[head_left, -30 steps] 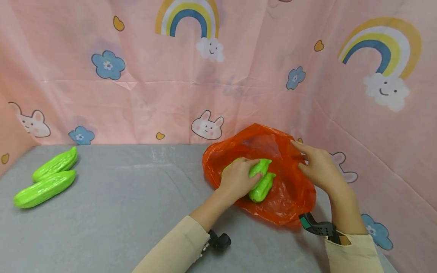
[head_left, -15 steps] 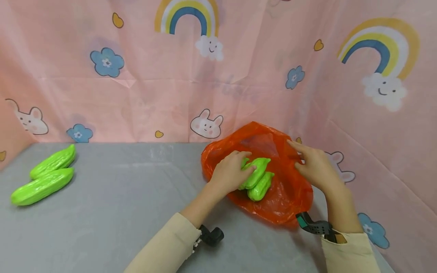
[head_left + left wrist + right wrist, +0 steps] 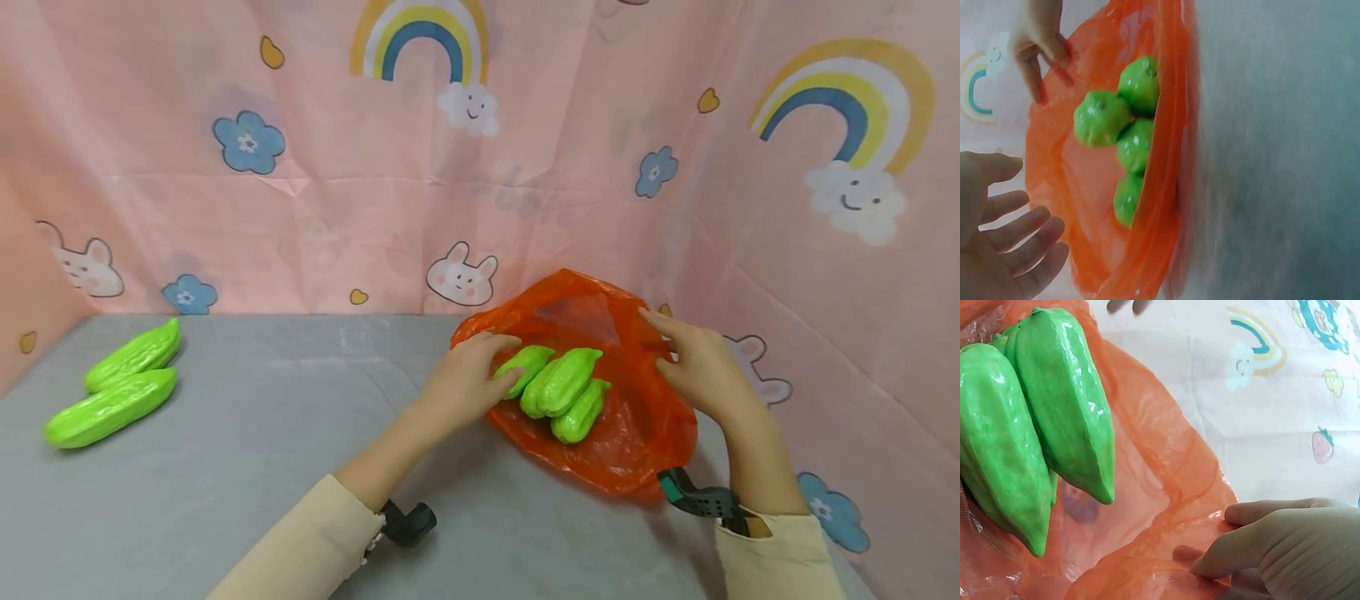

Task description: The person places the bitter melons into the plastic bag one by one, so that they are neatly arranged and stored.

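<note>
An orange plastic bag (image 3: 630,429) lies with its mouth spread wide, several glossy bright green bitter melons (image 3: 567,385) heaped inside it. At the left side of the mouth is my left hand (image 3: 461,385), its fingers relaxed and apart with nothing held; the left wrist view shows the loosely spread fingers (image 3: 1029,231) beside the bag. My right hand (image 3: 701,367) pinches the bag's right rim between thumb and fingers, and in the right wrist view one fingertip shows through the thin film (image 3: 1188,553). Two more bitter melons (image 3: 112,407) lie together far to the left.
A grey table (image 3: 285,467) carries everything. Pink printed cloth (image 3: 337,225) hangs behind and along the right side, close to the bag and the right forearm. Each wrist wears a black camera strap (image 3: 705,500).
My left hand has let go of a bitter melon in the bag and drawn back to the left, uncovering the heap. The right hand has stayed at the rim.
</note>
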Demonstrator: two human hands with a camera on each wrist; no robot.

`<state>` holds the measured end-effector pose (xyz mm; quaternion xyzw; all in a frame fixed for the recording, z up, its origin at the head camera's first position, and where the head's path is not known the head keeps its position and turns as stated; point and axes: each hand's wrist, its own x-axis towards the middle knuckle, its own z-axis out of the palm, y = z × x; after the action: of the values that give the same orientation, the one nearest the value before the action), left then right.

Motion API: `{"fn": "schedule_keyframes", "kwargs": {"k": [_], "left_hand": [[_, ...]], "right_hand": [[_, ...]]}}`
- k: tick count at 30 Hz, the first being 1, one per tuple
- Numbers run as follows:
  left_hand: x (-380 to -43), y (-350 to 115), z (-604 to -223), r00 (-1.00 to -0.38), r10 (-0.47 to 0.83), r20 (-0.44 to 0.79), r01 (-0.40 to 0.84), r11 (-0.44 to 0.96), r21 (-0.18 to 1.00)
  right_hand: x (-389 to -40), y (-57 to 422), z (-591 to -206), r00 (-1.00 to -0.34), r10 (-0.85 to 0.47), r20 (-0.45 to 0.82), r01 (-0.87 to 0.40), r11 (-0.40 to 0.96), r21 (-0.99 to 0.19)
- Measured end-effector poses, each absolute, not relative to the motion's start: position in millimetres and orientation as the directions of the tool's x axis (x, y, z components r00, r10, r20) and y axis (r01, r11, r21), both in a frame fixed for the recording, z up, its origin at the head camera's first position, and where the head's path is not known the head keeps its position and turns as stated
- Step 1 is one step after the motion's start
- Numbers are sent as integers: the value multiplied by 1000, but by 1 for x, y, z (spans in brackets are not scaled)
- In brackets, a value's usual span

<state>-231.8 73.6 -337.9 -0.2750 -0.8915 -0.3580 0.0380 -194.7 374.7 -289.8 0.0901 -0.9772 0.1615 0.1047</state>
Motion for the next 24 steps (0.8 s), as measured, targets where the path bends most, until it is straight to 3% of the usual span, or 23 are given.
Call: {"fn": "schedule_keyframes", "kwargs": {"k": [11,24], "left_hand": [[-231,40,-335,-829,492,267,548,616,566],[-233,-40,-341,-871,440,219,487,709,510]], "right_hand": [[-196,375,-295,-968,-136,212,-194,939,-284],[-200,370,-295,-970,-150,189,-202,933,-296]]}}
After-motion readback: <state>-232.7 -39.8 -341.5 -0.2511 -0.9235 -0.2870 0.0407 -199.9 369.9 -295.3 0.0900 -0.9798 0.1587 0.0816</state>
